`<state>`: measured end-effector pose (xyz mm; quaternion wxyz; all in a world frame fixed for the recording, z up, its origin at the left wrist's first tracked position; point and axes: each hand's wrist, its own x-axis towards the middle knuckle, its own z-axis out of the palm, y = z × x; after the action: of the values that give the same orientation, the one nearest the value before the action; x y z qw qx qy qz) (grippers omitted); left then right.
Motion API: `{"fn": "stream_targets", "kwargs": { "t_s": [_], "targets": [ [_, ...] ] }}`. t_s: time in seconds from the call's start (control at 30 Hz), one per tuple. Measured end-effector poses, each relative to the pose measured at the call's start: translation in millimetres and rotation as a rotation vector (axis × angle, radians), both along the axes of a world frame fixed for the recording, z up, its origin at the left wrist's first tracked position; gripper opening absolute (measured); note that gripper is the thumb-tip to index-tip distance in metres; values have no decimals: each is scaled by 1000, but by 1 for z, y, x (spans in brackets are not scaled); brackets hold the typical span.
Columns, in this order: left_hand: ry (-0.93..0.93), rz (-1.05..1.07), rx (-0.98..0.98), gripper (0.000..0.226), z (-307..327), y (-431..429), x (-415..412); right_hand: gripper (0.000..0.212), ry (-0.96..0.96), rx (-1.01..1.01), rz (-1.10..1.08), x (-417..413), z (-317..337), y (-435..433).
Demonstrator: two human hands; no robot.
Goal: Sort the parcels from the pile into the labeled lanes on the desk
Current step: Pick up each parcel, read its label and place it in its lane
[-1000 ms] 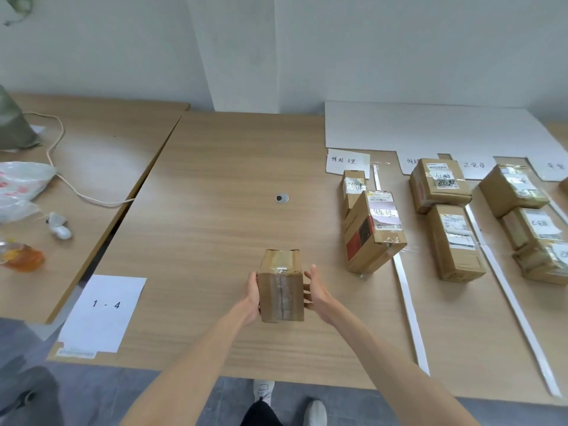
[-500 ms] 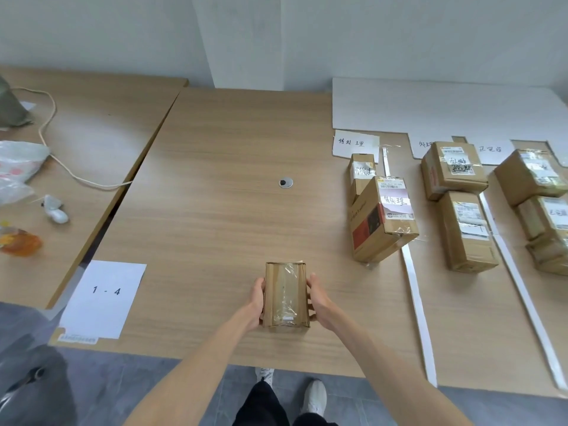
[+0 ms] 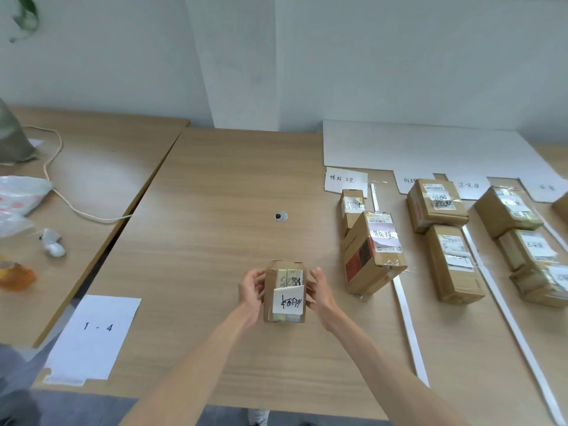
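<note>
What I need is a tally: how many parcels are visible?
9. One held parcel between left hand and right hand; two first-lane parcels; two second-lane parcels; three third-lane parcels; one edge parcel, cut off at right. Others may be hidden.

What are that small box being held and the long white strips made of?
The small brown box looks like matte cardboard, given its folded flaps, under glinting clear tape. The long white strips lie flat, like paper or card; unclear which.

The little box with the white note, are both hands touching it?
Touching. The head view shows the left hand and right hand gripping opposite sides of the little box, with no gap.
</note>
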<state>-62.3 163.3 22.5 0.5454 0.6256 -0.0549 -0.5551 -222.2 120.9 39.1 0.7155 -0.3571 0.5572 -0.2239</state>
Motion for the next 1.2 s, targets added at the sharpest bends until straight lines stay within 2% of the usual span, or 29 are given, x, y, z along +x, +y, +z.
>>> {"fn": "stream_targets", "kwargs": {
  "t_s": [0.1, 0.23, 0.33, 0.5, 0.63, 0.73, 0.83, 0.93, 0.97, 1.03, 1.13, 1.2],
  "targets": [
    [6, -66, -18, 35, 0, 1, -9, 54, -6, -26, 31, 1, -7, 4],
    [17, -230, 72, 55, -11, 2, -13, 49, 43, -16, 88, 2, -21, 3],
    [-22, -254, 121, 57, -18, -4, -12, 44, 62, 6, 118, 2, -23, 2],
    [-36, -279, 237, 63, -24, -22, -5, 52, 91, 10, 169, 6, -21, -11],
    [48, -224, 317, 66, -34, -39, 4, 49, 119, 6, 163, 13, -26, -29],
    [104, -281, 367, 69, -21, -45, 4, 65, 93, 24, 143, 18, -34, -38],
    [101, -358, 412, 72, -13, -50, 7, 64, 137, 72, 51, 19, -31, -40],
    [-61, -375, 475, 78, -11, -59, 19, 58, 204, 127, -42, 15, -30, -38],
    [-150, -382, 434, 71, -9, -63, 22, 53, 211, 152, -86, 15, -25, -35],
    [-215, -399, 341, 62, -2, -75, 27, 49, 214, 260, -143, 14, -22, -29],
    [-295, -530, 287, 62, 6, -100, 28, 75, 152, 415, -184, 15, -38, -25],
    [-345, -607, 280, 65, 4, -112, 28, 83, 57, 478, -226, 19, -50, -26]
  ]
}}
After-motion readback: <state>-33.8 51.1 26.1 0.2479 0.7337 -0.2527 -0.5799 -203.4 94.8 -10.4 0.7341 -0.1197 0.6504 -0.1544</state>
